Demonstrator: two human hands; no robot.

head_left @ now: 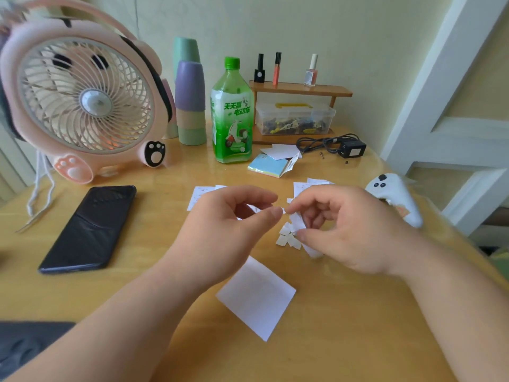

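Both hands hover over the wooden table (344,312) at its middle. My right hand (349,230) pinches a small folded white paper piece (296,220) between thumb and fingers. My left hand (228,230) has thumb and forefinger curled together at that piece's left tip, pinching it. Several small white paper bits (286,238) lie on the table just under the hands. A white square sheet (256,297) lies flat nearer to me, between my forearms.
A black phone (88,230) lies at left, a pink fan (80,97) behind it. Stacked cups (190,103), a green bottle (232,111), a coloured paper pad (268,165), a wooden shelf with a plastic box (294,117), a black charger (352,148) and a white controller (394,194) ring the back and right.
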